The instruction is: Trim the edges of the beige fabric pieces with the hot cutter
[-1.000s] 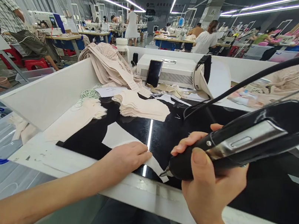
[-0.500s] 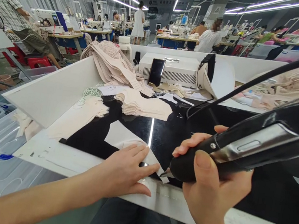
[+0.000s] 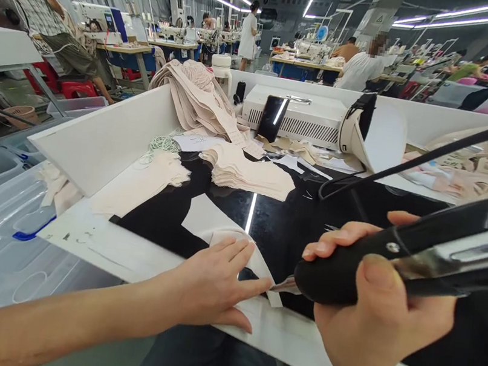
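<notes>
My left hand [image 3: 222,281] lies flat with its fingers stretched out, pressing a white cut piece [image 3: 202,218] and a small cream piece on top of it against the black work surface [image 3: 165,217]. Its index fingertip is close to the narrow end of the white piece. Wrapped round a black corded hand tool [image 3: 350,272] with a silver side plate, my right hand [image 3: 383,314] points its thin metal tip left. The tip reaches the narrow end beside my left index finger; whether it touches is hard to tell.
Behind my hands lie a stack of cream cut pieces [image 3: 250,172] and a phone [image 3: 272,118] leaning on a white vented box [image 3: 309,116]. More cream pieces [image 3: 147,184] lie left, by a white side board [image 3: 107,144]. The tool's black cable [image 3: 411,165] arches across the right side.
The view has shifted a little, so the scene sits further right. My right hand has drawn the tool slightly rightward from my left hand, its tip still at the white piece's narrow end.
</notes>
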Tool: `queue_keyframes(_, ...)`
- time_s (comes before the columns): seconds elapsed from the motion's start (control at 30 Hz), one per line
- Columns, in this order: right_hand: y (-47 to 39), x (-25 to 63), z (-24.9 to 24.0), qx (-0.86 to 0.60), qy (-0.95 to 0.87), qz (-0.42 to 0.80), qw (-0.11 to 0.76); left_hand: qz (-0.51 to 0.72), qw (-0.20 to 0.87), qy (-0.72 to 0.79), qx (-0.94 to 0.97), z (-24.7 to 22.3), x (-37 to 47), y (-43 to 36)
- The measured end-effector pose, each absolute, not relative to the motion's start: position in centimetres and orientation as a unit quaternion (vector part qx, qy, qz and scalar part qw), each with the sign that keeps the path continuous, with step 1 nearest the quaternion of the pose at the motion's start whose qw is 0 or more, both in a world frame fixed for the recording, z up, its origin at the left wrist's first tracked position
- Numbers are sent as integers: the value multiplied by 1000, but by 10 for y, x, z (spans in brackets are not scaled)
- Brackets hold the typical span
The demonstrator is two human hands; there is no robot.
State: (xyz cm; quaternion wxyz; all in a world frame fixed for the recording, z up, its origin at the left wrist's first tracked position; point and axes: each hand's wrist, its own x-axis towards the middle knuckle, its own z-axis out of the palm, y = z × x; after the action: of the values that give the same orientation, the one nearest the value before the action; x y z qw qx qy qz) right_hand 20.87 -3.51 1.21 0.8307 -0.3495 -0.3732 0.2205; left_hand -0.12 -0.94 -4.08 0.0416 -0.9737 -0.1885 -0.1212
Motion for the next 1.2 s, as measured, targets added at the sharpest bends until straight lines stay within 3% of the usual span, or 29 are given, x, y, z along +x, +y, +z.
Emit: queue_keyframes(1.2,9,207,6,-326,-404,226,825,-128,17,-177,-976,-38,-3,-9)
